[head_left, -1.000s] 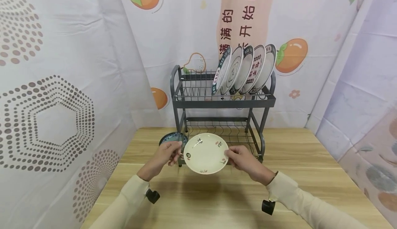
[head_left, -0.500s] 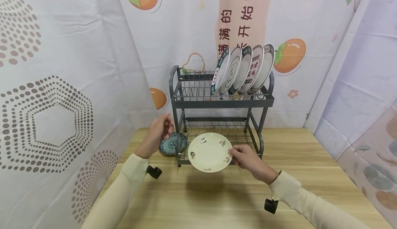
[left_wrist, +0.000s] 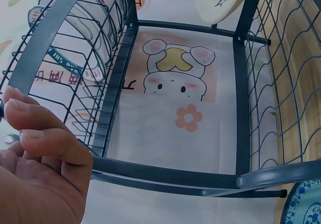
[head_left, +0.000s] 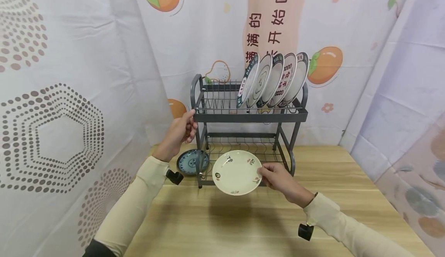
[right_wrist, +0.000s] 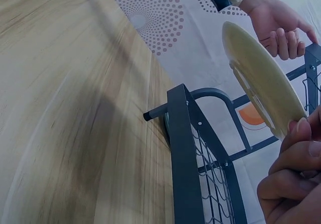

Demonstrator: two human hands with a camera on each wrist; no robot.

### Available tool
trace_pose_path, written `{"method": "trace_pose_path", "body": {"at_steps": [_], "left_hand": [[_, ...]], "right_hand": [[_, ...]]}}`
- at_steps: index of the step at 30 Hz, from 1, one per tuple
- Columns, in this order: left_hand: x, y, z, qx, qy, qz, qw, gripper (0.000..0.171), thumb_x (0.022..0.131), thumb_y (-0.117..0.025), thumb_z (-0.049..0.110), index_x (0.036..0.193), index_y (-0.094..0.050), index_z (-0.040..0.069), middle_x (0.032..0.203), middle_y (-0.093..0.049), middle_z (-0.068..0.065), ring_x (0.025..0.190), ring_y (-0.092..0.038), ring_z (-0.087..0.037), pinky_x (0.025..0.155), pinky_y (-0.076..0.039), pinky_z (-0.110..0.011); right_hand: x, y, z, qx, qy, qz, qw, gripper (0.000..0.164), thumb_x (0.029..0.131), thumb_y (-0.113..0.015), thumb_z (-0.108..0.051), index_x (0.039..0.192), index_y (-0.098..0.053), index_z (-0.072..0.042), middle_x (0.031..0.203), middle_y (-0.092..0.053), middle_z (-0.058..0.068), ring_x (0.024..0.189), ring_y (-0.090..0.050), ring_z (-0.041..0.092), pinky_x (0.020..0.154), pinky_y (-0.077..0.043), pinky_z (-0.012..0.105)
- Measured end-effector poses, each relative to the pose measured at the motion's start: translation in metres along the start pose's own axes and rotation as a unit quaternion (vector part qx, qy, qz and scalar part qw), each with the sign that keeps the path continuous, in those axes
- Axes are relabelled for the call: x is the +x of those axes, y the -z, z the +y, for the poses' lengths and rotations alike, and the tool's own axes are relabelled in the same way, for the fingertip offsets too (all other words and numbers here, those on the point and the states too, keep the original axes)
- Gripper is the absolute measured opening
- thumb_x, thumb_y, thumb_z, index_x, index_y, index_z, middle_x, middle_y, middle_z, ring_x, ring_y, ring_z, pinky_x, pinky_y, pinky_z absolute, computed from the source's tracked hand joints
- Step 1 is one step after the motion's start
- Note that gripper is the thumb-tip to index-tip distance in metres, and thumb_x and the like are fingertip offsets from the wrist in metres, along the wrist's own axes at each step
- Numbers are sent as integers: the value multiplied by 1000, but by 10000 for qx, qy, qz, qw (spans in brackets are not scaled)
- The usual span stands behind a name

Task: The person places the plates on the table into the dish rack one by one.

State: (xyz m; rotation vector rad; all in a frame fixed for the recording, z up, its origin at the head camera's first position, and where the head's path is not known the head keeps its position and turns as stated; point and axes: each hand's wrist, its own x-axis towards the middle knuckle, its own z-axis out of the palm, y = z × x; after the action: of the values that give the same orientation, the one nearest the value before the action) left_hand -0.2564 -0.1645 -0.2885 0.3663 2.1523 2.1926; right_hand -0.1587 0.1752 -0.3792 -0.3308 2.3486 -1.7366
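Note:
My right hand [head_left: 278, 177] pinches the right rim of a cream plate [head_left: 237, 172] with small printed motifs, held in front of the lower tier of a dark grey dish rack [head_left: 250, 118]. The plate [right_wrist: 263, 78] shows its underside and foot ring in the right wrist view. My left hand [head_left: 179, 133] is at the front left corner of the rack's upper tier, its thumb and forefinger at the bar and the other fingers curled below. The left wrist view shows these fingertips [left_wrist: 17, 106] against the upper bar.
Several patterned plates [head_left: 272, 81] stand on edge in the upper tier's right half. A blue patterned dish [head_left: 191, 162] lies at the rack's left foot on the wooden table [head_left: 333, 179]. Printed cloth [head_left: 132, 44] hangs behind and at both sides.
My left hand has let go of the cream plate and moved up and left to the rack's upper corner. The right hand keeps the plate, which has shifted slightly right.

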Motion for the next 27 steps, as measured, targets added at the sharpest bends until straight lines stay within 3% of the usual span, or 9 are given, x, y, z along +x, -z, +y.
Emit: {"method": "trace_pose_path", "body": {"at_steps": [4, 9, 17, 27], "left_hand": [[2, -3, 2, -38, 71, 0, 10000, 58, 98, -58, 63, 82, -55, 8, 61, -53, 0, 47, -43, -11, 44, -36, -23], [4, -4, 2, -183, 135, -55, 9997, 53, 100, -58, 57, 79, -54, 8, 59, -51, 1, 46, -42, -11, 44, -35, -23], [9, 1, -1, -510, -76, -312, 9982, 53, 102, -55, 53, 72, -53, 9, 56, -49, 1, 44, -40, -12, 43, -34, -23], [10, 0, 2, -343, 173, -303, 9988, 52, 101, -57, 53, 74, -52, 9, 58, -47, 0, 47, -39, -13, 46, -32, -25]], "right_hand": [[0, 3, -5, -17, 68, 53, 10000, 26, 105, -53, -19, 90, -65, 0, 63, -50, 1, 55, -38, 11, 49, -32, 22], [0, 9, -15, -85, 135, 26, 9999, 26, 105, -53, -18, 90, -65, 1, 64, -50, 1, 54, -37, 10, 48, -31, 23], [3, 20, -47, -332, 377, 80, 9987, 26, 105, -55, -16, 88, -61, 3, 64, -49, 2, 54, -38, 10, 48, -31, 23], [4, 34, -85, -363, 722, 234, 9965, 26, 104, -55, -14, 93, -65, 7, 62, -47, 1, 52, -36, 9, 47, -29, 22]]}}
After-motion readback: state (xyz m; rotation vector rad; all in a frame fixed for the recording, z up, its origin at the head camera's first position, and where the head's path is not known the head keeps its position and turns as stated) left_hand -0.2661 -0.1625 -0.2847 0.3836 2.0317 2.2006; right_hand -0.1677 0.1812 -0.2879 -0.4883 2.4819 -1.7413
